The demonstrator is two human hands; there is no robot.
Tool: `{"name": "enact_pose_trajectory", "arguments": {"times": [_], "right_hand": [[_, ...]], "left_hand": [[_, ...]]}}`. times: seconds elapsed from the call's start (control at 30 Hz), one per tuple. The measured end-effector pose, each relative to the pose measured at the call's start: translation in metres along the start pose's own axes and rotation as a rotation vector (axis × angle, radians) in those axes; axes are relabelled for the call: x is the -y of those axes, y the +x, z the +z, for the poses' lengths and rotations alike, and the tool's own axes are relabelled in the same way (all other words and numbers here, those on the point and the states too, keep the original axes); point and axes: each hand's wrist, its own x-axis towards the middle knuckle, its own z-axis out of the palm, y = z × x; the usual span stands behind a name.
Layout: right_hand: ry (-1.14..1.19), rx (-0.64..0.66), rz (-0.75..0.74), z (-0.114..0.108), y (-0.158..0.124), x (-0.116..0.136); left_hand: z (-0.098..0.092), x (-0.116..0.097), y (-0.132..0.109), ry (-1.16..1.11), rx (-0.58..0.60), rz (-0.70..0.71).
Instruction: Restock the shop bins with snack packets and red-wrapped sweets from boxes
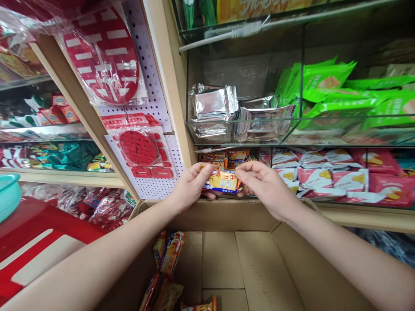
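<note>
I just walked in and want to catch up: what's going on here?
A person holds a yellow-and-blue snack packet by its ends, the left hand on one and the right hand on the other. It is in front of the lower shelf, where similar orange-and-blue packets show just behind it. Below the arms is an open cardboard box, with a few more wrapped packets along its left side. Silver packets sit one shelf up.
</note>
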Motion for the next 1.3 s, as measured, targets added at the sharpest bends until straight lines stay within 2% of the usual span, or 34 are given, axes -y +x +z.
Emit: {"name": "enact_pose_trajectory", "arguments": {"times": [0.13, 0.23, 0.33, 0.43, 0.53, 0.63, 0.73, 0.93, 1.07, 1.3], "right_hand": [[0.026, 0.136, 0.092, 0.001, -0.003, 0.002], [0.113, 0.181, 0.127, 0.001, -0.005, 0.004], [0.194, 0.124, 0.183, 0.0, -0.004, 0.002], [0.118, 0.075, 0.198, 0.001, -0.003, -0.003], [-0.029, 0.089, 0.086, 0.002, -0.003, -0.007], [-0.089, 0.076, 0.009, 0.002, -0.003, -0.006], [-0.046, 0.083, 0.036, 0.001, -0.003, -0.004], [0.156, 0.147, 0.086, -0.001, -0.005, 0.001], [0.136, 0.137, 0.096, -0.002, -0.004, 0.001], [-0.05, 0.078, 0.063, -0.001, -0.001, -0.007]], "left_hand": [[0.001, 0.0, -0.001, 0.041, -0.048, -0.007], [0.001, 0.001, -0.001, 0.057, -0.099, 0.001], [0.002, 0.002, -0.001, 0.065, -0.167, 0.017], [0.003, 0.004, -0.001, 0.052, -0.201, 0.028], [0.002, 0.005, 0.0, 0.061, -0.203, 0.015], [0.0, 0.006, 0.001, 0.189, -0.232, 0.007], [-0.004, 0.007, 0.003, 0.333, -0.244, 0.013], [-0.006, 0.002, 0.002, 0.389, -0.31, -0.003], [-0.006, 0.002, 0.001, 0.399, -0.303, 0.007], [-0.004, 0.008, -0.001, 0.482, -0.267, 0.003]]}}
